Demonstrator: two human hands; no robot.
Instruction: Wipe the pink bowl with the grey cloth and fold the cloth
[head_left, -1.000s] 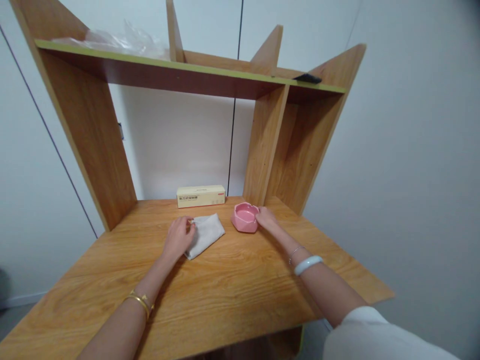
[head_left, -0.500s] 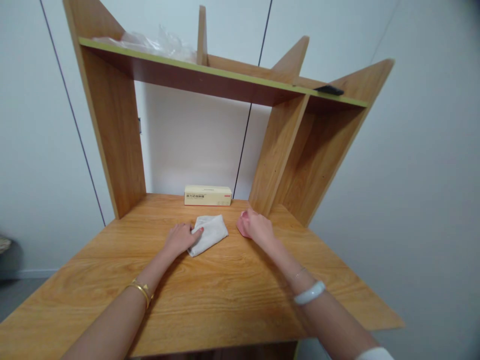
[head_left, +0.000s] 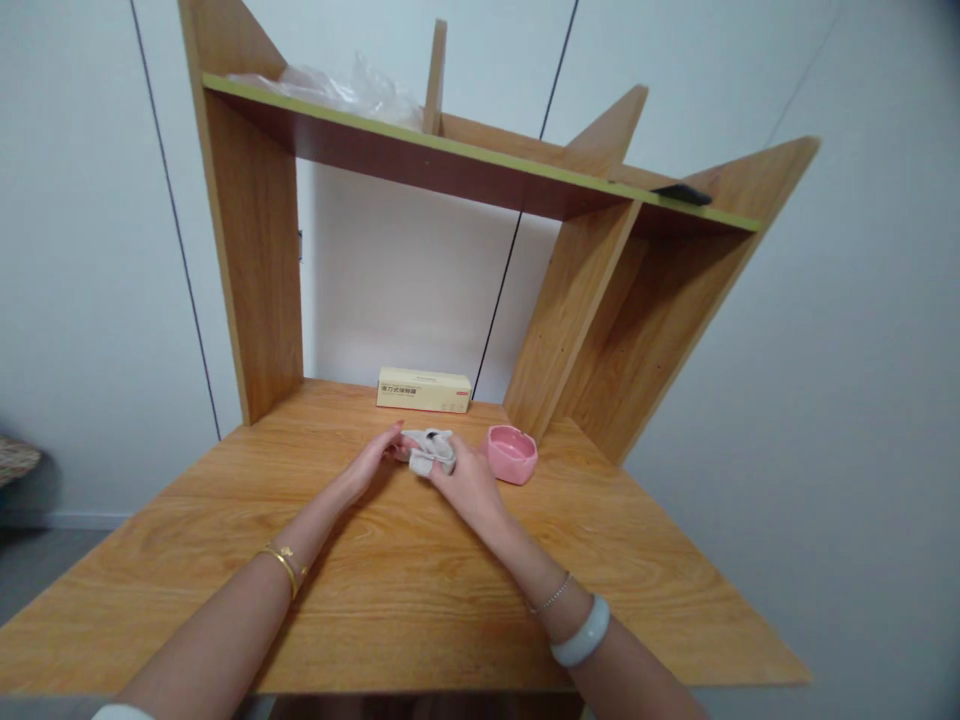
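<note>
A light grey cloth [head_left: 431, 452], bunched up, is between my two hands over the middle of the desk. My left hand [head_left: 379, 452] grips its left side, thumb on top. My right hand [head_left: 466, 480] is closed on its right side, with the fingertips partly hidden by the folds. Just to the right of that hand stands a pink bowl [head_left: 512, 460] with an angular rim, upright and touched by neither hand.
A cream box [head_left: 424, 390] with dark print lies at the back of the wooden desk [head_left: 360, 620]. Around it rises a wooden shelf unit [head_left: 262, 250]. Clear plastic [head_left: 345, 90] and a flat black object [head_left: 682, 194] rest on the upper shelf.
My right hand has let go of the pink bowl and moved left onto the cloth. The cloth, flat and folded before, is now bunched between both hands.
</note>
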